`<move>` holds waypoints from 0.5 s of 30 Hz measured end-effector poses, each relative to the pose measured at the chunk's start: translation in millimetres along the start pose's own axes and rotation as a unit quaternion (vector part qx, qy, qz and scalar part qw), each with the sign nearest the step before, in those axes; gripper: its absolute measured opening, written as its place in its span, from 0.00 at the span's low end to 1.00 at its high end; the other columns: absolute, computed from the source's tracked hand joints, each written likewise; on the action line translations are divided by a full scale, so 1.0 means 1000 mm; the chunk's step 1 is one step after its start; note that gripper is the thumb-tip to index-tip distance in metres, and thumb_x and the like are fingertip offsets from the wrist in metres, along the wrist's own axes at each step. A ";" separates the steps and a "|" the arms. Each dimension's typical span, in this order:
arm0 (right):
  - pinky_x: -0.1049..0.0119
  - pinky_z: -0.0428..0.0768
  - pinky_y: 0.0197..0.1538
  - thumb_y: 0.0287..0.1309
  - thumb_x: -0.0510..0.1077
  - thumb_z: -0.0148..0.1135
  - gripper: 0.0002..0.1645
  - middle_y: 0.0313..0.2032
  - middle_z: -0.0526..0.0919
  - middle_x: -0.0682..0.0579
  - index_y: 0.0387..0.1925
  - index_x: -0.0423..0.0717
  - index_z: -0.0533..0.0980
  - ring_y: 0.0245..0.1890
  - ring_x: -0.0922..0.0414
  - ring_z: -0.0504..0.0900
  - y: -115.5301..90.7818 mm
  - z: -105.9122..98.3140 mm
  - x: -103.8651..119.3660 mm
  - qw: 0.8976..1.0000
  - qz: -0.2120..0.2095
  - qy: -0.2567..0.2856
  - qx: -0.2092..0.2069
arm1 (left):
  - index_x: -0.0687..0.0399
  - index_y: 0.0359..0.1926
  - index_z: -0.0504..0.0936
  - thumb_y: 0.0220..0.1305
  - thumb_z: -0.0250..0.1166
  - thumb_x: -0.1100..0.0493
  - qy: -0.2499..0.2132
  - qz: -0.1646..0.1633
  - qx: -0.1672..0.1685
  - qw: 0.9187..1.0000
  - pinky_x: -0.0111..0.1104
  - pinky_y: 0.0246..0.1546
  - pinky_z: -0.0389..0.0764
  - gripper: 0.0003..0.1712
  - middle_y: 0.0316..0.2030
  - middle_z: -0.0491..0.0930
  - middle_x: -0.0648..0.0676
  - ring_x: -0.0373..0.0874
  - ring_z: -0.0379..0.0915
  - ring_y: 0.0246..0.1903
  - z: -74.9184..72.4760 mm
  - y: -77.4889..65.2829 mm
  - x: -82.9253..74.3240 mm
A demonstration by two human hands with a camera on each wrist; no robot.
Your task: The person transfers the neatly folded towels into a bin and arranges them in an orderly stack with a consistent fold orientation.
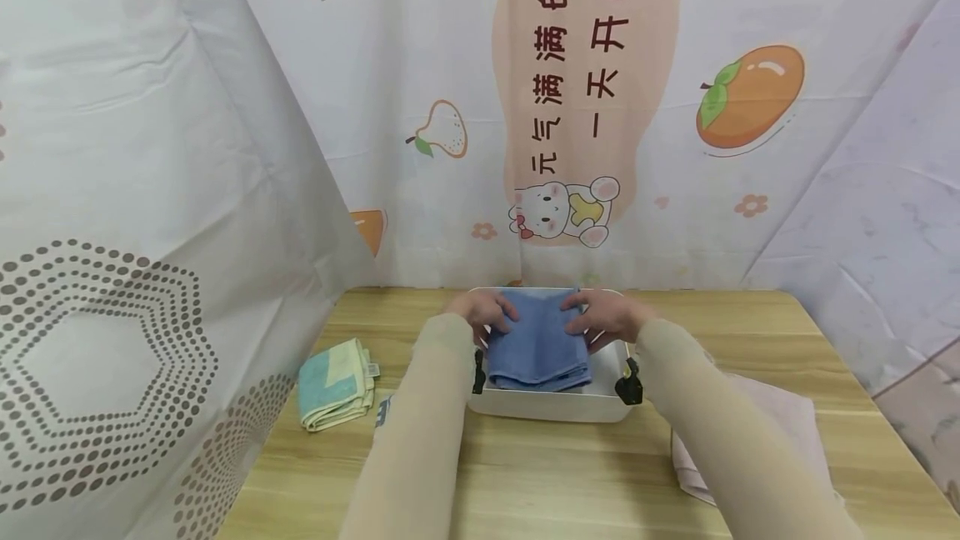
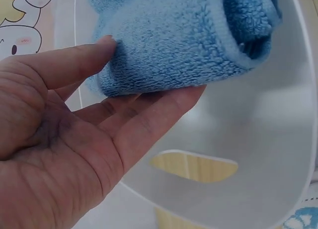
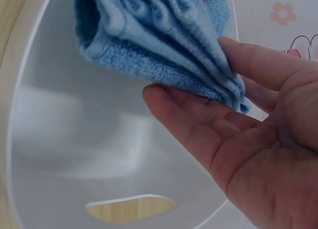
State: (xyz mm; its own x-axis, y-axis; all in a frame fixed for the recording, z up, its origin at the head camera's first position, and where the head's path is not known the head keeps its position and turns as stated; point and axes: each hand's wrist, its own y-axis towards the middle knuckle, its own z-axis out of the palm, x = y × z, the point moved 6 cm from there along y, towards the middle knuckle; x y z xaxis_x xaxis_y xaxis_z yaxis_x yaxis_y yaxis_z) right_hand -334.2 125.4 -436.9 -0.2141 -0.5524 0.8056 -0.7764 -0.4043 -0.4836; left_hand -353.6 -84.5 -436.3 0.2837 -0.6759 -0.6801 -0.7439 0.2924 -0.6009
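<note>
Apparently only wrist views show fingers (image 2: 166, 110) beneath the towel (image 2: 161, 45).

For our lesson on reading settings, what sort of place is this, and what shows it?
Probably a makeshift tabletop workspace indoors: a wood-grain table, printed hangings behind and beside it, and a folded blue towel held at a white bin. The wider room is hidden.

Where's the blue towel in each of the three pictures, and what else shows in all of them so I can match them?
Head: blue towel below centre, slightly right, between left hand and right hand.
Left wrist: top middle, cut off by the top edge.
Right wrist: top middle, also cut off there.
Shared landmark: white bin.
</note>
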 end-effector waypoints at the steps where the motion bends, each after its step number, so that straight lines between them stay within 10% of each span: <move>1: 0.47 0.86 0.49 0.66 0.37 0.64 0.37 0.50 0.79 0.36 0.73 0.37 0.63 0.41 0.46 0.86 0.001 0.001 0.000 1.000 0.002 -0.005 -0.003 | 0.56 0.59 0.83 0.72 0.58 0.69 0.013 0.002 0.003 1.000 0.50 0.47 0.86 0.19 0.64 0.74 0.66 0.64 0.76 0.58 0.000 0.001 0.000; 7: 0.49 0.87 0.46 0.65 0.37 0.65 0.37 0.42 0.82 0.40 0.72 0.37 0.65 0.37 0.48 0.85 0.009 0.006 -0.005 0.999 0.008 -0.030 -0.008 | 0.55 0.61 0.83 0.73 0.54 0.67 0.099 0.023 0.013 0.995 0.42 0.47 0.85 0.21 0.66 0.74 0.63 0.56 0.78 0.58 0.005 0.005 0.000; 15: 0.48 0.87 0.48 0.65 0.35 0.64 0.38 0.47 0.80 0.37 0.74 0.35 0.62 0.40 0.46 0.85 0.011 0.013 -0.009 0.999 0.024 -0.031 0.017 | 0.60 0.62 0.82 0.70 0.58 0.62 0.059 0.015 0.007 0.998 0.49 0.57 0.81 0.21 0.67 0.73 0.66 0.62 0.77 0.59 0.011 0.011 0.010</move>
State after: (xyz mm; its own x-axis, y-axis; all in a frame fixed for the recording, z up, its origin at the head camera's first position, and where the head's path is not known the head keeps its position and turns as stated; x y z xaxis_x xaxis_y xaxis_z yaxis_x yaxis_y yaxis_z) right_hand -333.1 116.9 -453.8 -0.2119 -0.6156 0.7590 -0.7456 -0.4003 -0.5328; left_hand -352.2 -80.5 -454.3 0.1867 -0.7416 -0.6444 -0.7420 0.3234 -0.5872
